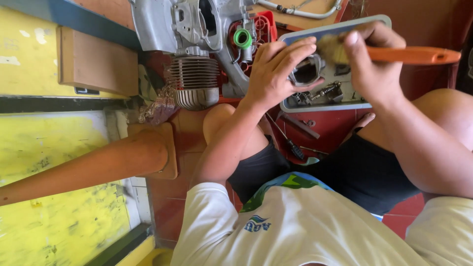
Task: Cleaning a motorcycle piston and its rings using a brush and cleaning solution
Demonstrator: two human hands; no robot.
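Orange-handled brush (394, 54) is clamped in the right hand (369, 61), bristles on a round metal part (306, 70) gripped by the left hand (276, 69), over a grey tray (340, 103) at one o'clock.

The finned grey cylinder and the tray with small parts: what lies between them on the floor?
In the head view, the left hand and its forearm cross that stretch, between the finned grey cylinder and the tray. Above the hand sits a red housing with a green ring.
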